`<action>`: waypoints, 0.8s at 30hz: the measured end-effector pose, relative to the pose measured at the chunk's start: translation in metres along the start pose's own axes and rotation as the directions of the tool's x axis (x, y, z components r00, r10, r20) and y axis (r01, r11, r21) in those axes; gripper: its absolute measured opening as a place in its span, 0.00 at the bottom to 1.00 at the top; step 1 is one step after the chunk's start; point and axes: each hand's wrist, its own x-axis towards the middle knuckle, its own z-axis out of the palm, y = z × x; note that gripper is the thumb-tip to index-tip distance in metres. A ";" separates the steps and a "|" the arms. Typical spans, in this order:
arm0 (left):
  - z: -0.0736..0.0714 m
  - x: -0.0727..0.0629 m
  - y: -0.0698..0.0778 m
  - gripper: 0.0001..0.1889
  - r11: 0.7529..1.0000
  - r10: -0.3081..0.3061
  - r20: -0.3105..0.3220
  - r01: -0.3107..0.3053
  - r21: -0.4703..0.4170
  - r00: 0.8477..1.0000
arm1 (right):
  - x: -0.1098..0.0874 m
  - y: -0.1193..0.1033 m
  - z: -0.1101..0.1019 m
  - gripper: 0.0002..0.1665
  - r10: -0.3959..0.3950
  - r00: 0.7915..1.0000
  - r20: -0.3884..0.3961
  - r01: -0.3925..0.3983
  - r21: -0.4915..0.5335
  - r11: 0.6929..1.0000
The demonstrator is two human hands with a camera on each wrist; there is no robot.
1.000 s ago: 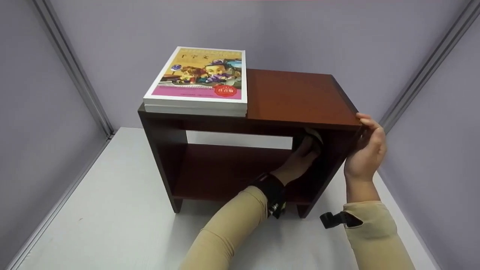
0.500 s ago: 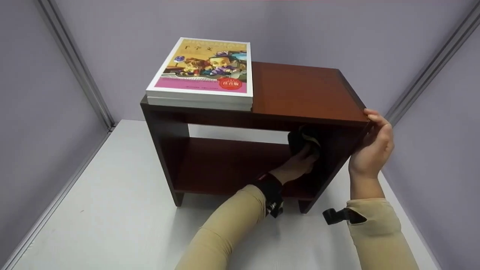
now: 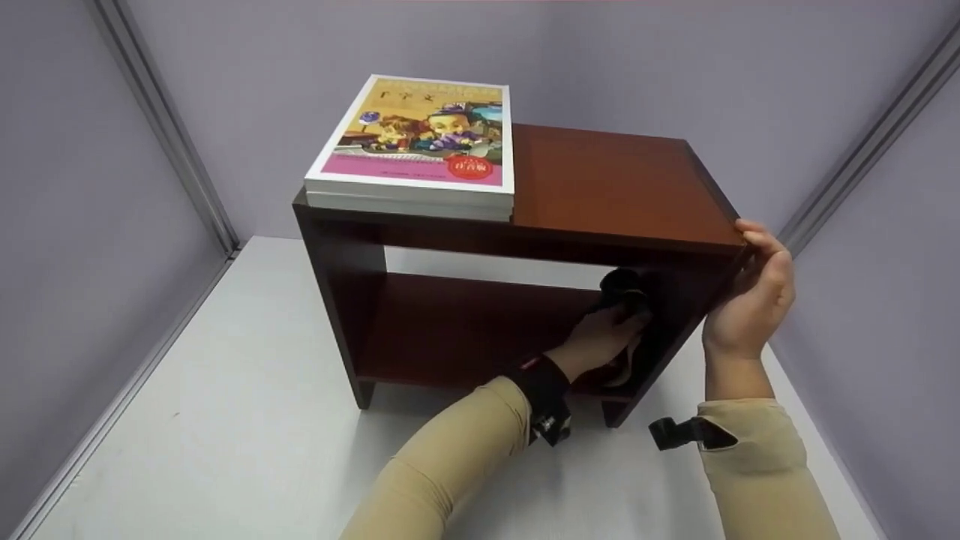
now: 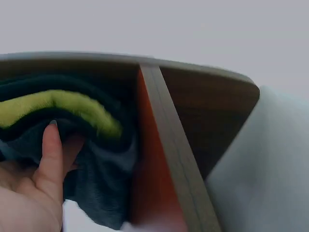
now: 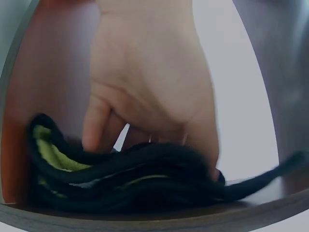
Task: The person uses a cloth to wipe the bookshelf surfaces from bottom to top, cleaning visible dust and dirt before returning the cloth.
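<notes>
Left hand (image 3: 596,337): grips the bunched cloth (image 4: 104,179), fingers in among its folds; some fingertips are hidden, so how firm the hold is I cannot tell
Cloth: dark with a yellow-green band, inside the shelf unit (image 3: 607,180), along the inner face of the right side panel (image 3: 694,292) and near that panel's front edge
Right hand (image 3: 754,307): clasps the top board's front right corner from outside, fingers bent over the edge; the thumb is not clear to see
Loose end: one flap of cloth sticks out beyond the fingers toward the top board; it could fold under or drag, because nothing seems to pin it
Slipping folds: the layers could slide over one another and leave bare fingertips on the wood, if the pinch eases
Knuckles: the hand works close to the lower board (image 3: 465,322), so a low stroke could knock them on it
Tipping: a hard sideways push could shift the shelf unit on the white surface (image 3: 225,420), should the right hand give way
Book stack (image 3: 409,142): lies at the top board's front left corner, close to the front edge, and could slide off if the unit is jolted or tilts forward
</notes>
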 end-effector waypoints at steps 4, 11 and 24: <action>0.004 -0.015 0.015 0.26 0.990 0.044 -0.036 -0.039 0.134 0.998 | 0.001 -0.001 0.000 0.29 0.000 1.000 -0.022 0.000 0.002 1.000; -0.004 -0.033 0.052 0.22 0.957 0.174 -0.063 -0.154 0.244 0.983 | -0.001 -0.001 -0.001 0.28 0.015 1.000 -0.012 -0.015 -0.011 1.000; -0.043 -0.019 0.089 0.11 0.546 0.569 0.015 -0.392 0.741 0.822 | 0.000 -0.002 -0.002 0.29 0.036 0.999 -0.005 -0.037 -0.018 0.999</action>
